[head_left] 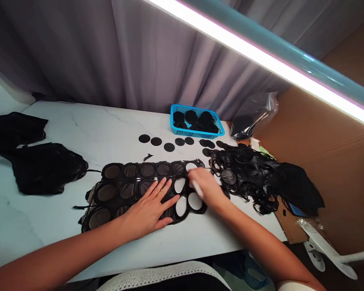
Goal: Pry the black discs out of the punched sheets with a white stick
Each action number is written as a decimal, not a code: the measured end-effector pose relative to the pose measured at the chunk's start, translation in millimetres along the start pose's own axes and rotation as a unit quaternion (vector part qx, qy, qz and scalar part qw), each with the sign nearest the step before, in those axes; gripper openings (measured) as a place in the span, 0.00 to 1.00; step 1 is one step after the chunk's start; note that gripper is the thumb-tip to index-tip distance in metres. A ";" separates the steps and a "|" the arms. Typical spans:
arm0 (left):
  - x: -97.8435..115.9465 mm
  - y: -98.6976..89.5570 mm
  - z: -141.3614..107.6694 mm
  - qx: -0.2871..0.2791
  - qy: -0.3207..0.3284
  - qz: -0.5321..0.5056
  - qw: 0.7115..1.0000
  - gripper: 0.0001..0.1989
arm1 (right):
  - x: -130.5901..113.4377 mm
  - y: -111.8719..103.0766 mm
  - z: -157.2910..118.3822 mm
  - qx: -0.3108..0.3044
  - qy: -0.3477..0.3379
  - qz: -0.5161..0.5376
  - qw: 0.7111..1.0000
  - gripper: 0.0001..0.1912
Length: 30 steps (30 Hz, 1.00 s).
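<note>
A black sheet (130,190) marked with rows of circles lies on the white marble-patterned table (182,248). At its right end several circles are open holes with the white surface showing through. My left hand (148,208) rests flat on the sheet with its fingers spread. Over the sheet's right end, my right hand (204,184) is closed, blurred by motion, with a white thing (197,188) showing along its fingers; what that thing is cannot be made out.
Loose black discs (169,147) lie behind the sheet, near a blue basket (197,132) of black discs. Tangled black scraps (248,173) are piled at the right, below a clear plastic bag (255,115). More black material (45,167) lies at the left. A bright lamp tube (261,56) crosses overhead.
</note>
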<state>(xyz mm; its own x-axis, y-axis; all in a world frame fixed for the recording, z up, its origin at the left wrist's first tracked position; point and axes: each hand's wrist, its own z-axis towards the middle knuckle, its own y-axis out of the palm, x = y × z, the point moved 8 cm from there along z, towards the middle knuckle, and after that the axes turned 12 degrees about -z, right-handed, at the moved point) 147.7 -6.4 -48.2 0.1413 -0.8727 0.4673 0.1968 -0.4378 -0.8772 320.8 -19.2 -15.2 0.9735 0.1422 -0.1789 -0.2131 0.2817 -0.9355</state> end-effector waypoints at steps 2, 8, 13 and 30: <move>0.3 -2.6 -0.3 0.003 0.003 0.002 1.000 0.32 | 42.9 -13.8 9.9 0.071 0.108 -0.023 0.991 0.09; -12.2 -18.0 19.0 0.007 -0.017 0.025 1.000 0.34 | 53.9 1.2 43.6 0.008 0.114 0.159 0.981 0.09; -35.0 -19.6 35.7 0.032 -0.046 0.038 0.998 0.32 | 14.8 24.1 52.3 -0.100 0.044 0.262 0.959 0.07; -40.3 -11.2 33.2 0.031 -0.037 0.031 0.998 0.31 | 9.0 29.2 50.6 -0.125 -0.020 0.285 0.950 0.09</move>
<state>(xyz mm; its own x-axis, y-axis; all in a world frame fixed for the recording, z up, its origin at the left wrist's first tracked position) 172.0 40.9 -53.6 0.2252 -0.8783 0.4217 0.2442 -0.3681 -0.8971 319.2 38.2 -28.7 0.7015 0.2411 -0.6707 -0.6732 -0.0847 -0.7346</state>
